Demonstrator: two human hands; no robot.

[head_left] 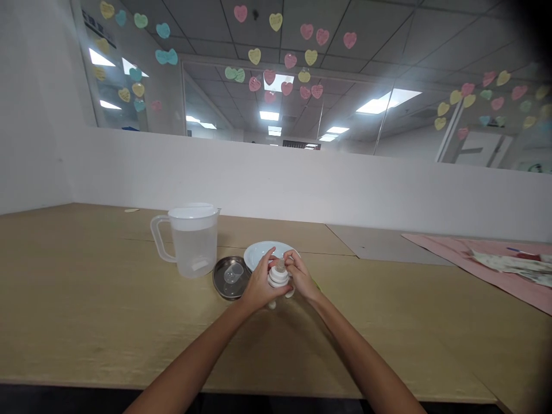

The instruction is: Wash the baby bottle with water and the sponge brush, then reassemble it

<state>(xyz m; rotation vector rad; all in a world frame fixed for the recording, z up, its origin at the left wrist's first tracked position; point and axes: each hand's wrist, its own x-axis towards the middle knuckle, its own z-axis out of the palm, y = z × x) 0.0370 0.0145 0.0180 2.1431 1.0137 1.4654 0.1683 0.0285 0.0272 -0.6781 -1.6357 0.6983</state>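
Hearts (276, 22) dot ceiling above wooden table (86, 305).

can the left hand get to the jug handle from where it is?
Probably yes. The left hand grips the small white bottle, and the jug stands to its left, handle turned outward; only bare table lies between. It would need to let go first.

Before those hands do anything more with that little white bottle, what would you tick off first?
1. Both hands on the small white bottle: ok, left hand and right hand wrap it.
2. Bottle upright: ok.
3. Grip firmness: cannot tell.
4. Clear cap set aside in the metal dish: ok.
5. Water jug standing apart from the hands: ok.
6. White plate behind the hands, untouched: cannot tell.
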